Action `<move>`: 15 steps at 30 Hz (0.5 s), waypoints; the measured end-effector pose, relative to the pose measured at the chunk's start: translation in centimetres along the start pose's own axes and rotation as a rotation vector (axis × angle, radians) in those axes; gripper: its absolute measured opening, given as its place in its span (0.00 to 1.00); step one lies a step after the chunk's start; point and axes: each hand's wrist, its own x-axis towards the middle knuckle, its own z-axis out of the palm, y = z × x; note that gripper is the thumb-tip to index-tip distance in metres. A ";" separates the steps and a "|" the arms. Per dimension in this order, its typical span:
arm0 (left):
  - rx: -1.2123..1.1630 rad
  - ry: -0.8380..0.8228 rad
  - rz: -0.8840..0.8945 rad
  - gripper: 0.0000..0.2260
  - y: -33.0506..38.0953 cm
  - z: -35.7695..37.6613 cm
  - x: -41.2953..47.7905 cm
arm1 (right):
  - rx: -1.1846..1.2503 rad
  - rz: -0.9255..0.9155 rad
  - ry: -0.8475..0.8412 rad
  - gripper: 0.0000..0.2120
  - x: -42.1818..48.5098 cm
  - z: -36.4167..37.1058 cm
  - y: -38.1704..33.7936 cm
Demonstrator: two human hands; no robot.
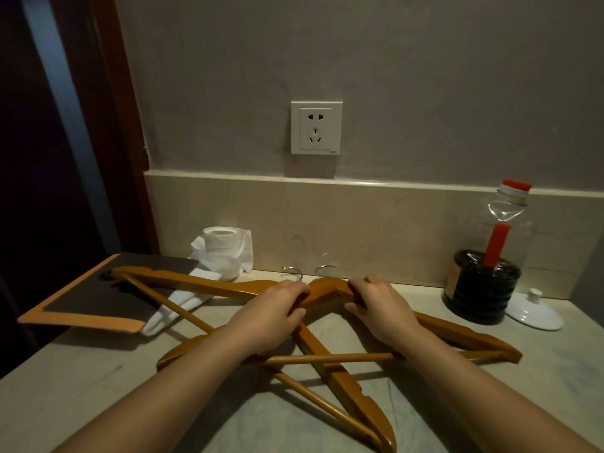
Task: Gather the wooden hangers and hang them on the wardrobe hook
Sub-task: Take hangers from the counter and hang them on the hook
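On a pale stone counter [98,403] lie two crossed wooden hangers [343,380].
The smooth brown hangers make an X in the middle of the counter. A flat dark board [98,302] lies at the left. The left hand [274,308] and right hand [379,308] each curl their fingers tight round a hanger's curved top. A crinkly clear bottle [506,223] stands right, and a soft white paper roll [225,253] sits by the wall.

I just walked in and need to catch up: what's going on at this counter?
A person is gathering wooden hangers on the counter. The left hand and right hand both grip them at the necks, near the metal hooks. The hangers lie crossed over each other, and none is hung yet.
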 end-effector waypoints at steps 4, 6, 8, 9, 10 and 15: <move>-0.130 -0.022 -0.032 0.23 1.0 -2.0 -1.0 | 0.030 -0.036 0.126 0.20 -1.7 -1.9 -0.4; -0.138 -0.034 -0.037 0.24 1.4 -3.3 -1.9 | 0.030 -0.088 0.184 0.21 -2.7 -3.0 -1.1; -0.136 -0.051 -0.031 0.25 1.3 -4.4 -3.4 | 0.036 -0.130 0.247 0.22 -3.8 -4.0 -2.4; -0.145 -0.067 -0.023 0.24 1.2 -5.0 -4.2 | 0.041 -0.148 0.276 0.23 -4.4 -4.4 -3.2; -0.178 -0.090 -0.014 0.23 1.0 -5.6 -5.1 | 0.045 -0.167 0.302 0.23 -5.0 -4.9 -4.2; -0.700 -0.236 -0.049 0.14 0.2 -8.9 -11.4 | 0.132 -0.275 0.426 0.25 -7.3 -6.9 -10.4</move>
